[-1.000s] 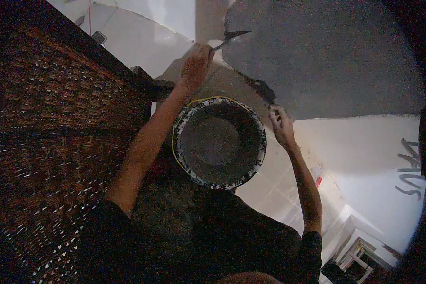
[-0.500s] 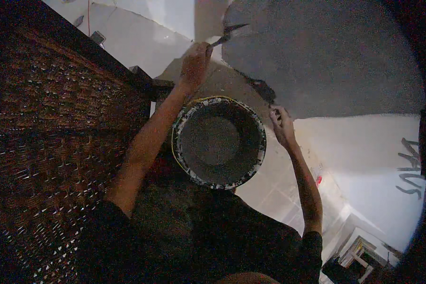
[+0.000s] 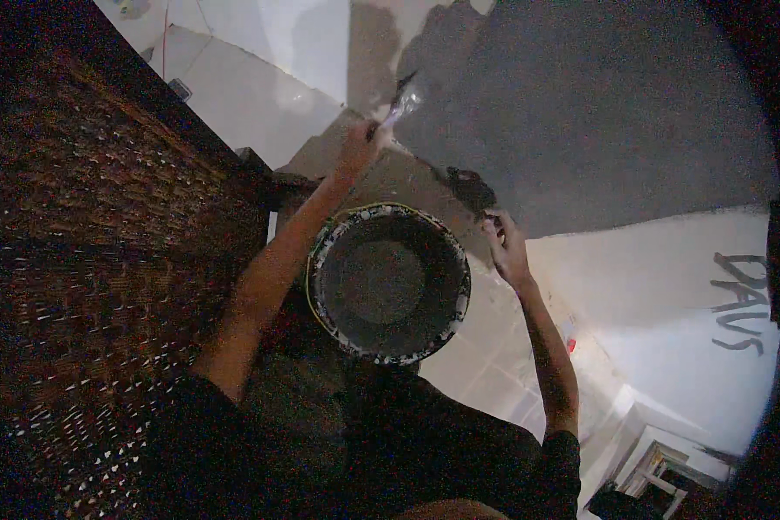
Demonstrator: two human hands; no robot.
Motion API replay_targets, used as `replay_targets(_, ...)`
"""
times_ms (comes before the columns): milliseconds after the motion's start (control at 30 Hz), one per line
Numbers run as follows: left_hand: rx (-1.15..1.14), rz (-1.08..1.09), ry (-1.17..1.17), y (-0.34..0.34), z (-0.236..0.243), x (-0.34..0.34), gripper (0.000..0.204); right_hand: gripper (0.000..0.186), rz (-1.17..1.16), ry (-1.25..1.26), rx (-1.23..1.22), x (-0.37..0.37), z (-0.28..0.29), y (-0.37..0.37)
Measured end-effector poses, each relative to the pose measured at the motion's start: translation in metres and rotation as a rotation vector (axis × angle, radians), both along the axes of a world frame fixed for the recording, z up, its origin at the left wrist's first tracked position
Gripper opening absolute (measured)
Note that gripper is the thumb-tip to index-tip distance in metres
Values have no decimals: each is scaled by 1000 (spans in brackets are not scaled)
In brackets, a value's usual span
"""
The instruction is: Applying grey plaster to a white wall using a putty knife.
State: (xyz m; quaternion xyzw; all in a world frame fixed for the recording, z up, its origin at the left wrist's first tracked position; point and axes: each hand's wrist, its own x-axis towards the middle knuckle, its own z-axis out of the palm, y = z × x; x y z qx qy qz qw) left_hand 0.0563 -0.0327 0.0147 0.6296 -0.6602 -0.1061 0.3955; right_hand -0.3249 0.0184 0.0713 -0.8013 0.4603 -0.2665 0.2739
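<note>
My left hand [image 3: 360, 145] grips a narrow scraper [image 3: 403, 99], whose blade is up against the grey-coated wall [image 3: 581, 104] beside a pale corner. My right hand [image 3: 505, 241] is closed on the handle of a dark, plaster-smeared tool [image 3: 468, 189], just above and right of the bucket. Between my forearms stands a round bucket [image 3: 452, 327] with a paint-flecked rim and a thin yellow handle, holding grey material.
A woven rattan piece [image 3: 113, 295] with a dark frame [image 3: 165, 100] fills the left. At right, the lower white wall [image 3: 633, 260] carries painted grey lettering. A small red object [image 3: 571, 345] lies near its base; a doorway [image 3: 659, 481] shows at lower right.
My left hand and its scraper have moved downward. The view has shifted slightly, so the bucket and my right hand appear lower and farther left.
</note>
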Motion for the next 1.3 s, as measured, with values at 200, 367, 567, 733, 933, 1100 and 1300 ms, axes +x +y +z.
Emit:
replay_targets(200,72,-89,741,-34,40,-3,27,34,-66,45,12,-5,8,-3)
replay_targets(367,15,-139,738,-45,111,-19,30,31,-52,22,55,5,30,-1)
replay_targets(567,139,-151,679,-15,-77,40,29,31,-21,21,56,11,32,5)
replay_targets(733,173,-105,785,-19,8,7,33,34,-73,75,60,-15,5,3)
replay_targets(933,36,-195,647,-55,95,-7,37,35,-38,56,158,-5,11,-3)
replay_targets(1100,69,-205,576,-18,-99,44,33,36,-4,82,203,10,23,1)
replay_targets(1300,241,-103,906,1,4,30,28,34,-43,61,100,-10,-1,3)
